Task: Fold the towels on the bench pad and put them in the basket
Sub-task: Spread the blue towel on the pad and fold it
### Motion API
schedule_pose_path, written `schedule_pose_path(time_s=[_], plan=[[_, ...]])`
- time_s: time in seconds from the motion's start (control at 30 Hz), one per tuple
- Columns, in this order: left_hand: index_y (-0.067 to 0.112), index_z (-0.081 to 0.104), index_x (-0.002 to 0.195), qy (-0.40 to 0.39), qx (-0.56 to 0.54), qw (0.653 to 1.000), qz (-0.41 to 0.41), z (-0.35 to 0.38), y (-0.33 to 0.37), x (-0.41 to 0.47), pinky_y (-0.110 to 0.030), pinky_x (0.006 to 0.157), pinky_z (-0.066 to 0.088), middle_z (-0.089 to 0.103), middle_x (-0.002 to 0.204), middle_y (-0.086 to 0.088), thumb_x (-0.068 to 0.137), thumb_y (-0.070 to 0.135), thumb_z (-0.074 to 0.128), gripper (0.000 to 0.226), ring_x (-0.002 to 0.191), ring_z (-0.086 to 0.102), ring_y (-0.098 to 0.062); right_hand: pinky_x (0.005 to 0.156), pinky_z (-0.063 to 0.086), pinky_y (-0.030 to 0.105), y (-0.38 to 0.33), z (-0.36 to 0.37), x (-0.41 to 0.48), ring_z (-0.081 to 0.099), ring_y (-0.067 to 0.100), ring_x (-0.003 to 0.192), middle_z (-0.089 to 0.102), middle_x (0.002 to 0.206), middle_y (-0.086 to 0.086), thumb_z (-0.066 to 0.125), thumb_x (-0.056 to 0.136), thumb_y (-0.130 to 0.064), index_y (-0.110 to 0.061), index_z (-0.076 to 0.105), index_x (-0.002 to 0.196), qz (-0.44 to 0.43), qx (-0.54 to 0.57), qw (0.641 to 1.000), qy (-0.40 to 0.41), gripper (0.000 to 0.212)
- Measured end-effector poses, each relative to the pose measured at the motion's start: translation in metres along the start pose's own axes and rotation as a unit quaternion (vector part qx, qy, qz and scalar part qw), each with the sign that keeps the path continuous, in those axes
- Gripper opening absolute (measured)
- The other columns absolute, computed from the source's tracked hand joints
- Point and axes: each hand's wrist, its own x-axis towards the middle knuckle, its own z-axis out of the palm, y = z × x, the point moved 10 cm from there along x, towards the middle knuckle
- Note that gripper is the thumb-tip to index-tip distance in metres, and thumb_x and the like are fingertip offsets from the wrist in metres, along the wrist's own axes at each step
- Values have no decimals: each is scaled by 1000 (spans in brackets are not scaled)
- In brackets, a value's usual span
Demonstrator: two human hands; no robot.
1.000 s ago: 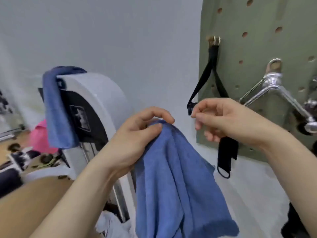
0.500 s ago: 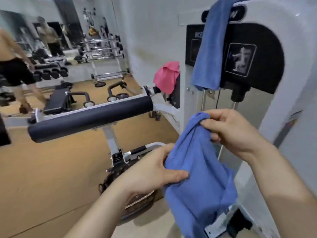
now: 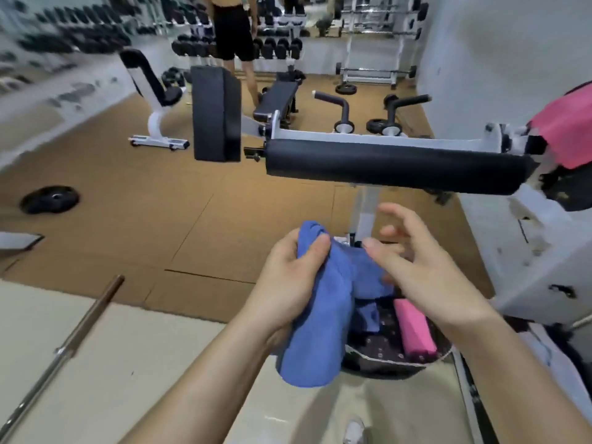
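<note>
Left hand (image 3: 288,283), centre-low in frame, is clamped on a bunched blue towel (image 3: 320,334): thumb across the front, fingers wrapped behind, top of the bundle poking above the fist and the rest hanging down past the wrist. Right hand (image 3: 426,267), just right of it, holds nothing, fingers spread and loosely bent, thumb tip at or almost on the cloth; contact is too blurred to call. Towel hangs directly over the near-left edge of the basket (image 3: 400,363), which sits on the floor at lower centre-right, dark patterned lining. Inside it lies a folded pink towel (image 3: 415,331) along the right side; a blue fold beside it may be the same towel or another, cannot tell. Cloth looks soft, light and floppy, not slippery or fragile; it will sag and unfold if let go, so best held at the folded edge or supported underneath with the free hand when lowering. Above the hands a black roller pad (image 3: 394,168) crosses the frame on a white machine (image 3: 528,257) at right, with another pink towel (image 3: 567,129) draped at upper right. Steel bar (image 3: 64,344) lower left, weight plate (image 3: 49,198) mid-left, a person (image 3: 232,33) at the top. Nothing blocks the basket opening.
</note>
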Motion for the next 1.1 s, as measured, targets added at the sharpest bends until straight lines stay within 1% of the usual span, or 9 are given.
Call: schedule_pose_path(time_s=[0.17,0.3,0.43,0.53,0.63,0.8,0.93,1.03,1.1], plan=[[-1,61,104,162,-225,955,-107,-87,-45,16,-28,64,56,70,89,-18,100,18,48,23,75,68,-22,76,47,19,-1,135,29,55,4,81,47,101,-17,76,77,-26,-48,26,139,-40,-126,974,-182,83],[10,65,87,160,-32,976,-144,-155,-61,18,-31,68,45,61,77,-9,95,16,47,21,74,56,-20,73,48,21,10,192,86,63,4,77,72,84,-12,51,92,-1,-21,62,114,4,8,977,-214,31],[19,65,91,289,112,944,-110,-240,-64,15,-22,68,49,68,88,4,80,6,58,19,80,58,-14,82,50,30,6,269,125,67,14,88,74,97,11,44,98,-2,-11,72,100,53,118,903,-410,29],[16,68,103,193,162,963,-97,-245,-67,44,-24,78,51,70,98,6,83,8,64,22,89,62,-7,75,52,27,-16,320,149,65,22,84,70,94,18,40,98,2,-1,67,101,76,203,843,-493,27],[3,68,91,230,109,963,-91,-280,-64,62,-32,75,50,68,82,-6,95,20,60,19,76,61,-12,72,51,30,-39,356,187,63,24,80,67,89,19,42,96,0,-1,67,94,91,239,828,-498,25],[5,71,97,334,30,940,-55,-351,-38,80,-25,62,49,73,88,-14,100,33,48,36,74,65,-17,56,42,24,-53,393,260,55,14,66,63,66,-5,39,91,-8,-16,66,77,2,17,925,-380,31],[-1,64,86,344,79,935,-23,-404,-5,120,-31,67,46,67,77,-10,103,38,40,49,69,58,-16,86,44,28,-89,419,291,55,17,99,66,100,-10,41,83,-14,-29,70,99,-183,-107,940,-268,36],[-3,64,89,282,164,945,-7,-438,10,163,-28,65,43,64,74,-1,104,38,36,52,67,54,-11,93,42,10,-115,461,303,55,4,114,61,122,-7,52,81,-12,-22,59,127,-142,82,909,-383,48],[3,70,90,242,166,956,5,-463,15,191,-23,69,46,72,78,0,105,31,36,46,71,62,-9,97,45,17,-123,499,309,55,-2,115,60,125,-12,60,82,-8,-30,52,133,-134,83,870,-466,56]])
